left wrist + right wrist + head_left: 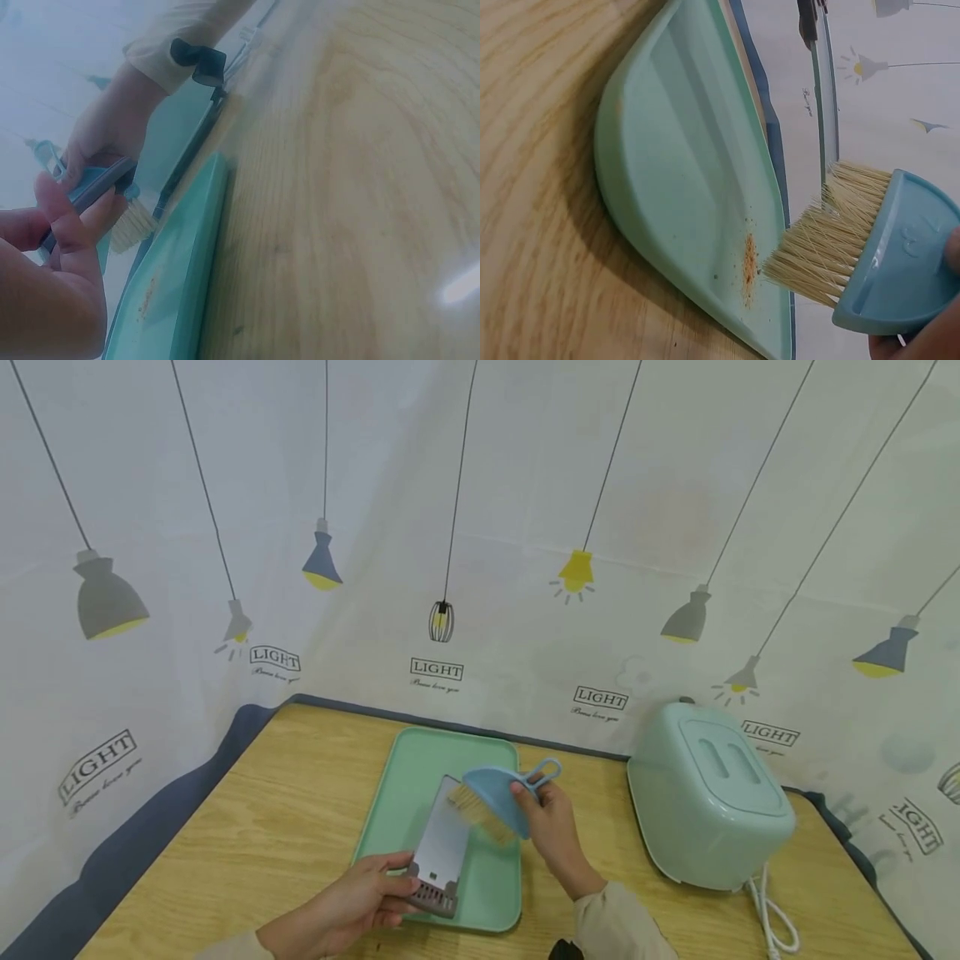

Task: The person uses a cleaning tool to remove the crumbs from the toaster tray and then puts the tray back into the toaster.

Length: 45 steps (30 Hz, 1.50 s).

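My left hand (348,906) grips the slotted grey-brown end of a flat metal crumb tray (442,847), thumb on top. The crumb tray is held up above a mint-green serving tray (498,893). In my right hand (555,835) is a small blue brush (495,787), pinched near its loop handle. Its pale bristles (821,240) point toward the crumb tray and overlap its right side in the head view. Reddish-brown crumbs (749,268) lie on the serving tray in the right wrist view.
A mint-green toaster (708,802) stands to the right on the wooden table (262,802). Its white cord (767,914) loops down beside it. Behind the table hangs a cloth (525,627) printed with lamps. A few dark specks lie near the serving tray's edge.
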{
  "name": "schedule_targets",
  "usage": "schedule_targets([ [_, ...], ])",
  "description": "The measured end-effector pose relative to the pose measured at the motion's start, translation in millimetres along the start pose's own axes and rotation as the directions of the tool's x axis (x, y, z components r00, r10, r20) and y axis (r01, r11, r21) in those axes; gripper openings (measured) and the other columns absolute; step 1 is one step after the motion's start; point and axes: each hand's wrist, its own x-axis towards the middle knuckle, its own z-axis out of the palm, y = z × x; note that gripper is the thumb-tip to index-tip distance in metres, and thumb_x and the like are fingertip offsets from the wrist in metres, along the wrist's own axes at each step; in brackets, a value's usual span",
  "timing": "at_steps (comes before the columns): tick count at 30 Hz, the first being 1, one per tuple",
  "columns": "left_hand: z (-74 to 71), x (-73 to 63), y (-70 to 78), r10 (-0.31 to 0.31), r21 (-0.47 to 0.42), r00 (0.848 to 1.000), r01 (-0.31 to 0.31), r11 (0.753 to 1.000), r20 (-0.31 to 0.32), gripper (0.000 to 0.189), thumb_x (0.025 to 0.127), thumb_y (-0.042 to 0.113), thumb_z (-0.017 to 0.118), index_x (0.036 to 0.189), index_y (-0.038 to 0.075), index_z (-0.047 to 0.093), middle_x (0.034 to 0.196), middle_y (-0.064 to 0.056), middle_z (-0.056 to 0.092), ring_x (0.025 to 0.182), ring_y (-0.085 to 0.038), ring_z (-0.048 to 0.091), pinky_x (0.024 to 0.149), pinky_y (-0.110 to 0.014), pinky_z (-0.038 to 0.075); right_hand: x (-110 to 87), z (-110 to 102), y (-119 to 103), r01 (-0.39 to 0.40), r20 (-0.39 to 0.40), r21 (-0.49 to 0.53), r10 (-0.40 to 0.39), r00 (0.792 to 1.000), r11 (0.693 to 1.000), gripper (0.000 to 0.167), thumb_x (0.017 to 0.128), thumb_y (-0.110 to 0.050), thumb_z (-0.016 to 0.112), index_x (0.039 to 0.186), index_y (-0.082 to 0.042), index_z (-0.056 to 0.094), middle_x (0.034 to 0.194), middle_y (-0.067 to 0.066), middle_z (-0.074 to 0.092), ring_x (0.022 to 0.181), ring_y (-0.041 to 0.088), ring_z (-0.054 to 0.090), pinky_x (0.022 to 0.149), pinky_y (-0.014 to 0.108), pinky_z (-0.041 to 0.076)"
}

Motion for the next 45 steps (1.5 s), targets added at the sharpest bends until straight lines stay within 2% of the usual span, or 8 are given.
schedule_targets([
  [6, 1.0, -0.6, 0.3, 0.001, -0.004, 1.0, -0.001, 1.0, -0.003, 0.066, 0.096, 0.01, 0.052, 0.146, -0.015, 0.018, 0.094, -0.002, 0.073, 0.069, -0.001, 0.065, 0.056, -0.011, 0.048, 9.3, -1, 4, 0.005, -0.057, -0.054, -0.008, 0.998, 0.999, 0.025, 0.095, -0.017, 0.061, 0.101, 0.007, 0.066, 0.102, 0.019, 0.07, 0.095, 0.023, 0.066, 0.076, 0.024, 0.052],
  [14, 2.5, -0.9, 1.5, 0.008, -0.004, 1.0, -0.008, 1.0, 0.006, 0.063, 0.096, 0.009, 0.052, 0.146, -0.014, 0.022, 0.092, -0.002, 0.073, 0.066, 0.0, 0.063, 0.055, -0.011, 0.048, 13.0, -4, 5, 0.058, -0.063, -0.091, -0.064, 0.996, 0.994, 0.026, 0.094, -0.019, 0.063, 0.101, 0.006, 0.067, 0.103, 0.02, 0.071, 0.095, 0.024, 0.067, 0.074, 0.023, 0.052],
  [23, 2.6, -1.0, -0.5, 0.009, 0.001, 1.0, -0.009, 1.0, 0.012, 0.06, 0.095, 0.009, 0.052, 0.145, -0.013, 0.025, 0.094, -0.004, 0.074, 0.068, -0.001, 0.065, 0.055, -0.011, 0.048, 14.8, -5, 7, 0.109, -0.056, -0.126, -0.117, 0.992, 0.986, 0.024, 0.093, -0.017, 0.063, 0.107, 0.003, 0.068, 0.109, 0.02, 0.07, 0.103, 0.033, 0.067, 0.085, 0.044, 0.056],
  [30, 1.9, -1.7, 0.6, 0.025, 0.001, 0.999, -0.025, 1.0, 0.019, 0.063, 0.095, 0.009, 0.052, 0.146, -0.014, 0.022, 0.088, 0.0, 0.072, 0.066, -0.001, 0.062, 0.054, -0.011, 0.048, 12.5, -6, 6, 0.233, -0.023, -0.183, -0.241, 0.97, 0.955, 0.019, 0.093, -0.015, 0.062, 0.1, 0.002, 0.066, 0.113, 0.021, 0.069, 0.106, 0.037, 0.066, 0.087, 0.049, 0.056],
  [32, 1.3, -2.2, -0.1, 0.025, 0.003, 1.0, -0.025, 1.0, 0.015, 0.063, 0.096, 0.009, 0.052, 0.146, -0.014, 0.022, 0.088, 0.0, 0.072, 0.066, -0.001, 0.062, 0.054, -0.012, 0.048, 12.0, -6, 6, 0.248, -0.018, -0.185, -0.256, 0.967, 0.951, 0.019, 0.093, -0.017, 0.062, 0.099, 0.001, 0.066, 0.112, 0.021, 0.069, 0.106, 0.038, 0.066, 0.087, 0.05, 0.055],
  [39, -2.0, -2.0, -1.5, 0.029, -0.006, 1.0, -0.029, 1.0, 0.0, 0.061, 0.096, 0.009, 0.052, 0.145, -0.015, 0.024, 0.091, -0.002, 0.073, 0.069, -0.002, 0.066, 0.055, -0.011, 0.049, 9.7, -8, 8, 0.354, -0.027, -0.211, -0.367, 0.93, 0.911, 0.029, 0.094, -0.028, 0.06, 0.098, 0.001, 0.066, 0.104, 0.022, 0.071, 0.097, 0.039, 0.068, 0.078, 0.05, 0.058],
  [45, -4.5, -1.1, -1.8, 0.04, -0.005, 0.999, -0.041, 0.999, -0.009, 0.063, 0.096, 0.009, 0.053, 0.145, -0.015, 0.022, 0.09, -0.001, 0.073, 0.07, -0.002, 0.066, 0.056, -0.012, 0.049, 11.2, -10, 8, 0.269, -0.025, -0.195, -0.279, 0.96, 0.943, 0.017, 0.093, -0.016, 0.062, 0.099, -0.001, 0.066, 0.11, 0.019, 0.07, 0.105, 0.037, 0.067, 0.085, 0.052, 0.056],
])
